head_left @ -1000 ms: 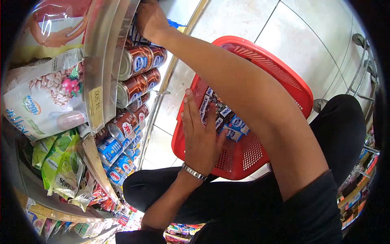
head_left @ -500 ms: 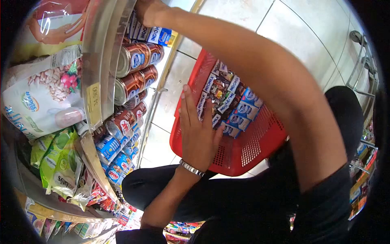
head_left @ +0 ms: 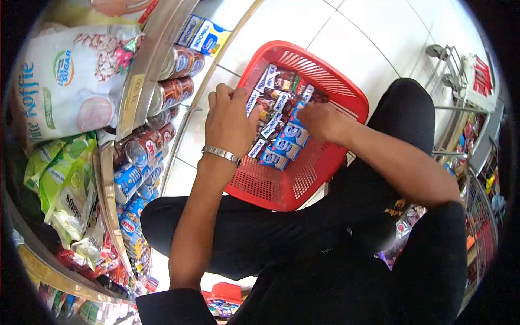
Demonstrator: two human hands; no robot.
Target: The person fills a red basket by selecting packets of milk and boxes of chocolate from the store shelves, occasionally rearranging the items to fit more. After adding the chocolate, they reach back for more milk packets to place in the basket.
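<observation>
A red plastic basket (head_left: 338, 86) stands on the floor in front of my knees. Rows of small Indomilk cartons lie in it, brown-printed cartons (head_left: 281, 100) on one side and blue-and-white cartons (head_left: 286, 147) on the other. My left hand (head_left: 230, 122), wearing a metal bracelet, is closed over the basket's left rim, its fingers bent and its thumb on the inner side. Inside the basket, my right hand (head_left: 323, 122) has curled fingers down against the cartons at the right end of the rows. Whatever lies between those fingertips is hidden.
On the left, shelves hold blue-and-yellow cartons (head_left: 203, 35), brown cans (head_left: 181, 62), blue cans (head_left: 127, 181), a white coffee bag (head_left: 70, 81) and green pouches (head_left: 62, 184). A wire rack (head_left: 452, 70) stands at the right. Pale tiles (head_left: 357, 40) cover the floor.
My right hand has come from the shelf down into the basket. Fewer cartons show on the shelf. My left hand, spread before, is now bent at the rim.
</observation>
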